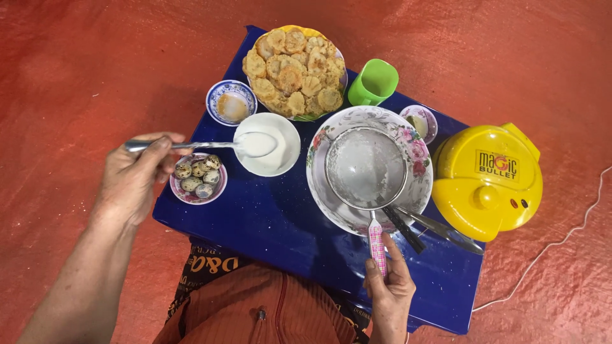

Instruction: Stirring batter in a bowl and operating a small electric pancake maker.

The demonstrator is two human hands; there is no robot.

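Spoon (191, 145): a metal spoon heaped with white batter, its bowl hanging over the small white bowl (280, 162), handle running left into the left hand (137, 175).
Left grip: fingers closed round the end of the spoon handle, thumb on top.
Sieve (365, 167): a round mesh strainer resting inside the big floral bowl (417, 185), just right of the white bowl; a pale film coats the mesh.
Right grip: the right hand (389, 286) pinches the sieve's pink handle at the near edge of the blue counter (274, 223).
Doing it well: I judge the spoon should stay level across the short gap and the sieve be held flat and steady over the floral bowl, so nothing drips on the counter.
Around: quail eggs in a small dish (197, 178) under the spoon handle; a plate of fried cakes (294, 71); a little saucer (231, 102); a green cup (373, 83); a yellow appliance (488, 178) at the right.
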